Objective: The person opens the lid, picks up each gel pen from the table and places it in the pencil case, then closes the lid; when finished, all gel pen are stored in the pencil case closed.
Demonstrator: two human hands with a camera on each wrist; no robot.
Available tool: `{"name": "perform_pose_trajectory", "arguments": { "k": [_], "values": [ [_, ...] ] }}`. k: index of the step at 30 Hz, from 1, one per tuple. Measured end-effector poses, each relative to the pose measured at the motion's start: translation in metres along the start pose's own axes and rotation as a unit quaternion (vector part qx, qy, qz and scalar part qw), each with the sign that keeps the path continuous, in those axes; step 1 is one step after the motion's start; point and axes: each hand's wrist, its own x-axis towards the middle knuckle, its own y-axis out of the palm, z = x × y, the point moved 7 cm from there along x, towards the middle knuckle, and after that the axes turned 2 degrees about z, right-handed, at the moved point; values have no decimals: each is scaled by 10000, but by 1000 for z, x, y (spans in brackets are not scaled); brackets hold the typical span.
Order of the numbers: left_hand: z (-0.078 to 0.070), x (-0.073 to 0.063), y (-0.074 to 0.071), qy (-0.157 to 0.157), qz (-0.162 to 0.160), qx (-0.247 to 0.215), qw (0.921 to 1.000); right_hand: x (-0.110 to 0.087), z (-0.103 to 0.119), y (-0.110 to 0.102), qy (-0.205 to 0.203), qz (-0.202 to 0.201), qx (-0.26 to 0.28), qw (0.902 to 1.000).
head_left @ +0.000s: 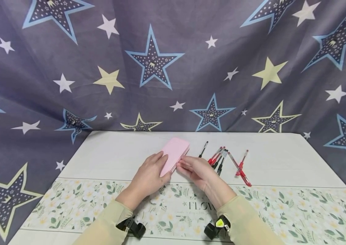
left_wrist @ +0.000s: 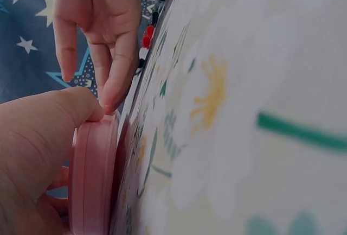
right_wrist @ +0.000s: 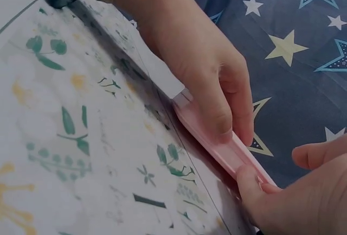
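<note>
A closed pink case [head_left: 176,149], long and flat with rounded corners, lies slanted on the table in the head view. My left hand [head_left: 148,173] grips its near left part, with the thumb [right_wrist: 219,118] across the short near end. Along the long right side, the fingertips of my right hand [head_left: 198,170] touch the edge by the lid seam. In the left wrist view, that hand's fingers [left_wrist: 120,75] are fairly straight and come down at the case's corner. What the case holds is hidden.
Right of the case lie a black pen [head_left: 204,149], a cluster of red and black pens [head_left: 218,159] and crossed red pens [head_left: 241,168]. A flower-printed strip [head_left: 99,200] runs along the white table's [head_left: 117,153] front. A star-patterned curtain [head_left: 173,98] hangs behind.
</note>
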Motion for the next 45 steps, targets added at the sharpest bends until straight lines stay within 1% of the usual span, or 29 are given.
{"name": "perform_pose_trajectory", "arguments": {
  "k": [4, 10, 18, 21, 28, 45],
  "values": [
    [-2, -2, 0, -7, 47, -49, 10000, -1, 0, -1, 38, -60, 118, 9999],
    [-6, -2, -1, 126, -69, -9, 9999, -2, 0, -4, 21, -191, 181, 9997],
    [-19, -4, -3, 471, -320, 146, 9983, -4, 4, -6, -194, -375, -146, 9990],
    [-23, -5, -4, 550, -379, 193, 9976, -6, 4, -7, -291, -475, -236, 9982],
    [-28, -5, -3, 603, -387, 157, 9973, -7, 1, -12, -392, -723, -387, 9959],
    [-29, -5, -2, 609, -420, 172, 9971, -5, 0, -15, -358, -705, -405, 9960]
  ]
}}
